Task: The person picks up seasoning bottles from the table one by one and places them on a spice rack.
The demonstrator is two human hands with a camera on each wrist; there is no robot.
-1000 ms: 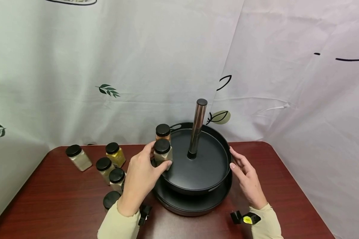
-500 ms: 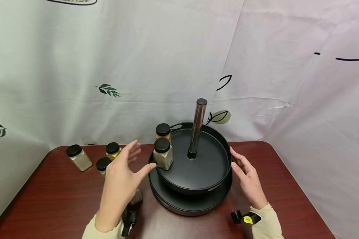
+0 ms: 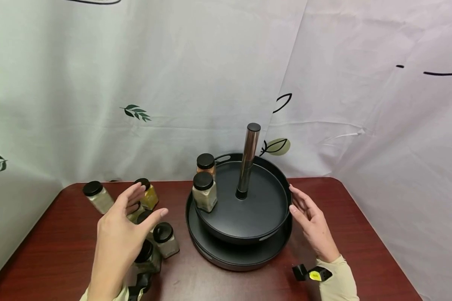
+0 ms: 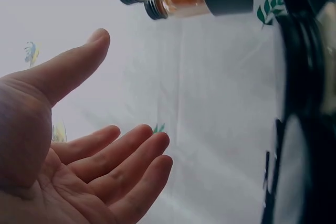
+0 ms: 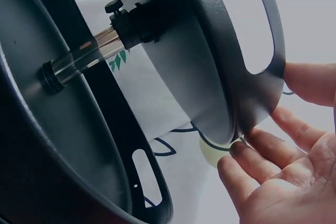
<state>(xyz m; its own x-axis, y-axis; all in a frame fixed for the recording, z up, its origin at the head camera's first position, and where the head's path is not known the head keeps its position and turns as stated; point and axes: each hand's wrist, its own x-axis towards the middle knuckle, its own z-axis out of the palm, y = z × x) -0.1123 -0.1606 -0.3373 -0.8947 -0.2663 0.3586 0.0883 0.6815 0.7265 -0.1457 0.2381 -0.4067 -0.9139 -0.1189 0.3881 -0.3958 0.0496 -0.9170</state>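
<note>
A black two-tier turntable tray with a metal centre post stands on the table. On the left side of its upper tray are two black-lidded spice jars, a pale one and an orange one behind it. My left hand, thumb spread from its fingers, hovers over several more jars and holds nothing. Near it are a yellow jar and a grey-beige jar; it partly hides others. My right hand touches the upper tray's outer wall with fairly straight fingers, as the right wrist view also shows.
A pale jar leans at the table's back left. The lower tray sits on the dark red table. A white cloth backdrop rises right behind the table's back edge.
My left hand has let go of the pale jar on the upper tray and moved left and down over the loose jars. The right hand stays at the tray's right side.
</note>
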